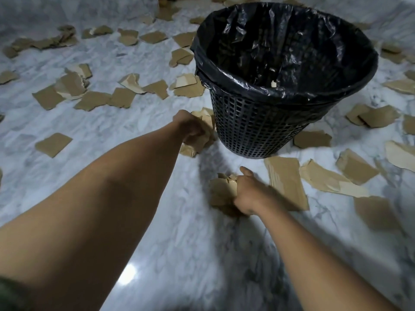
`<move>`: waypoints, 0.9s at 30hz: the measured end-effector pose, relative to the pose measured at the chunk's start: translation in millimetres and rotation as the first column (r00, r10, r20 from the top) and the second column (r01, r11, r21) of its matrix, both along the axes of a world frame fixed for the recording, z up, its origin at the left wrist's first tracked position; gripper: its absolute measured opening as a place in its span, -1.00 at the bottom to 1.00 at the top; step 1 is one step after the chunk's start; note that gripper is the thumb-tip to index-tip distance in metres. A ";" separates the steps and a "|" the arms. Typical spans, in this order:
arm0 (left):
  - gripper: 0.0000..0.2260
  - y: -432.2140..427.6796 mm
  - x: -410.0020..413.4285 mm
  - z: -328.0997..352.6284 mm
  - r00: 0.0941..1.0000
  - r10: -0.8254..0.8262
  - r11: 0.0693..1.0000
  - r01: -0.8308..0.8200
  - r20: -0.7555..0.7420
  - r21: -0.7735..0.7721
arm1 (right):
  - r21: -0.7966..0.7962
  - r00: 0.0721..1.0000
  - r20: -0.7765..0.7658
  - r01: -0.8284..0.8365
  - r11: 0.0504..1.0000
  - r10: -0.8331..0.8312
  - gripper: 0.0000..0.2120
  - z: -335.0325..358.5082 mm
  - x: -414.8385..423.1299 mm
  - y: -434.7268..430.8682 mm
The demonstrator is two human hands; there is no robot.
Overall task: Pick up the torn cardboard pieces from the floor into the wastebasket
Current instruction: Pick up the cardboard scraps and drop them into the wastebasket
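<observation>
A black mesh wastebasket (251,129) with a black plastic liner stands on the marble floor, a small scrap visible inside. My left hand (190,127) grips a bunch of torn cardboard pieces (202,142) just left of the basket's base. My right hand (249,194) grips another bunch of cardboard pieces (222,191) low over the floor, in front of the basket. Both bundles are partly hidden by my fingers.
Several brown torn cardboard pieces lie scattered over the white marble floor (134,176): a long strip (285,176) right of my right hand, a square piece (53,144) at left, more behind and right of the basket.
</observation>
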State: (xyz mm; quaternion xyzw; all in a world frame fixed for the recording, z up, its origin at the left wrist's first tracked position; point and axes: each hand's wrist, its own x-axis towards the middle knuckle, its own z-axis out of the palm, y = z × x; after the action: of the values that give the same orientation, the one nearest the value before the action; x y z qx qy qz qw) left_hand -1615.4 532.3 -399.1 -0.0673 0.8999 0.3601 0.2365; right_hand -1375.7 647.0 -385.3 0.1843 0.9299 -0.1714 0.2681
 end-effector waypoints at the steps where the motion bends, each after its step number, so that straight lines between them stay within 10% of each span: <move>1: -0.61 1.2 5.1 -1.2 1.000 0.018 1.000 -0.018 0.000 0.006 | 0.004 1.000 0.002 0.002 1.000 -0.002 -0.40 1.5 0.4 -0.7; 10: -0.46 -20.1 87.2 -5.1 0.979 0.174 0.983 -0.179 0.102 0.041 | -0.091 0.999 -0.002 -0.033 0.995 0.033 -0.46 18.6 3.4 5.6; 18: -0.67 -25.4 178.8 6.7 0.996 -0.035 0.999 0.036 0.088 -0.004 | -0.130 0.776 -0.146 0.600 0.790 -0.613 -0.34 5.7 27.1 56.2; 27: -0.65 -26.8 229.1 11.4 0.985 -0.162 0.985 0.165 0.065 -0.048 | -0.011 0.831 -0.082 0.551 0.834 -0.550 -0.07 8.1 68.3 40.7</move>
State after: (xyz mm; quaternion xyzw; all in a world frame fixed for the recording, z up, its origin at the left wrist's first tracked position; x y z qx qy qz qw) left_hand -1386.3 505.5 -387.7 -0.0102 0.9041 0.3132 0.2906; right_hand -1307.4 687.7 -377.1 0.4386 0.8489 -0.2426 0.1678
